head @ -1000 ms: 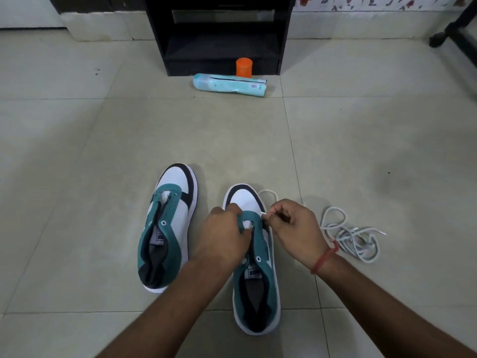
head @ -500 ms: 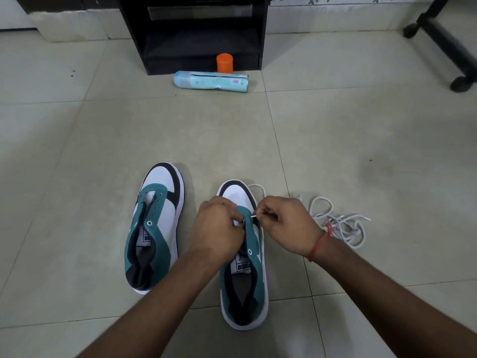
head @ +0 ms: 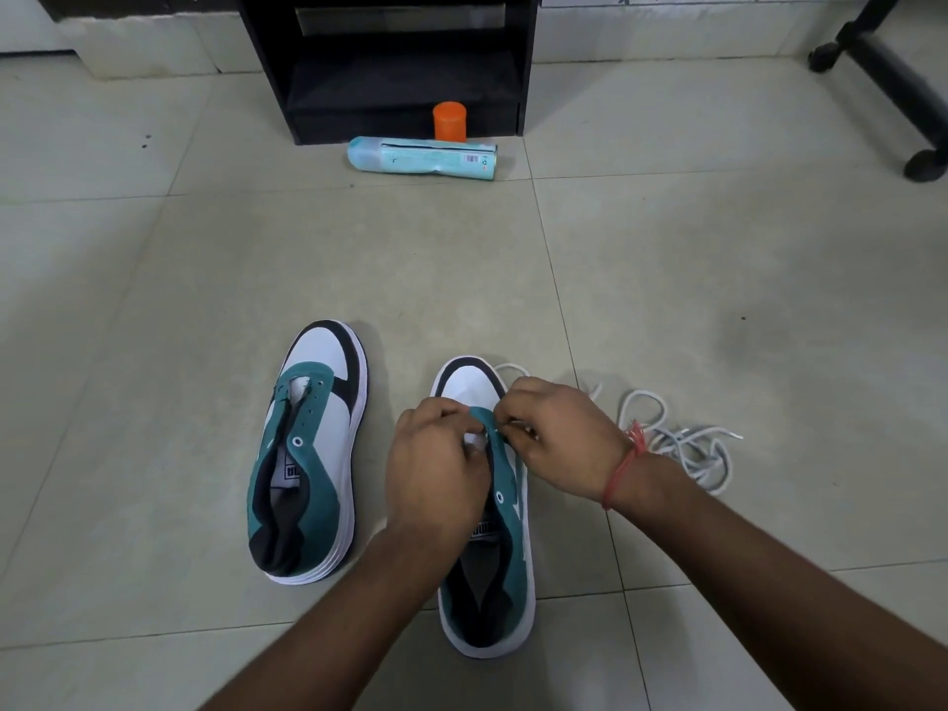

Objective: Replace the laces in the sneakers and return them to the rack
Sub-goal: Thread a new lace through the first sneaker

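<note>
Both hands work at the front eyelets of the right sneaker (head: 487, 505), which stands on the tiled floor (head: 667, 300) at about 6 o'clock in the head view, toe pointing to 12 o'clock. The left hand (head: 436, 464) has its fingers curled tightly around the teal eyelet flap, pinching it from the 9 o'clock side. The right hand (head: 559, 438) meets it from 3 o'clock, thumb and forefinger closed narrowly together; what they pinch is too small to tell, though the white lace (head: 682, 443) trails from behind this hand into a loose tangle on the floor at 3 o'clock. The left sneaker (head: 313, 454), unlaced, lies just beside at 9 o'clock. The black rack (head: 405, 69) stands at 12 o'clock.
</note>
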